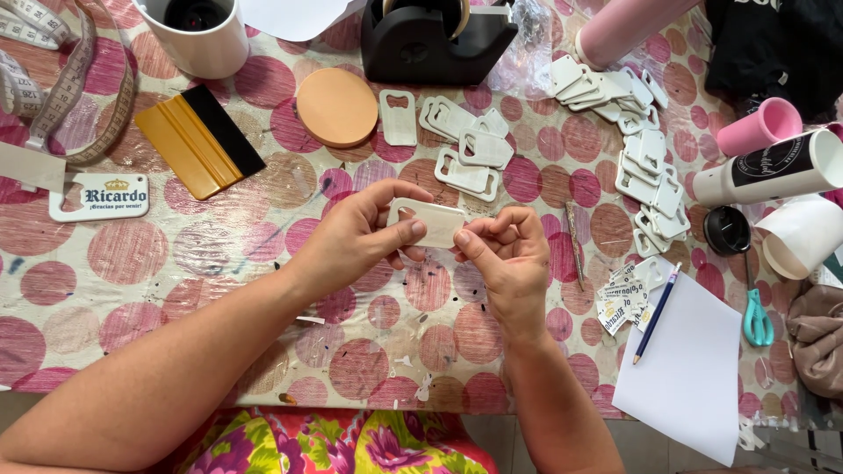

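While many blank openers (645,167) wait unpeeled, pinching one white opener blank (428,222) between left hand (356,237) and right hand (502,254), both closed, picking its edge.

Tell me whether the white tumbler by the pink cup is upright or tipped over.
Tipped over: the white tumbler lies on its side on the table, beside the pink cup.

Single head view: I look steeply down from above my own forearms at the table (132,263), at close range; its far edge lies toward the frame top, my lap at the bottom.
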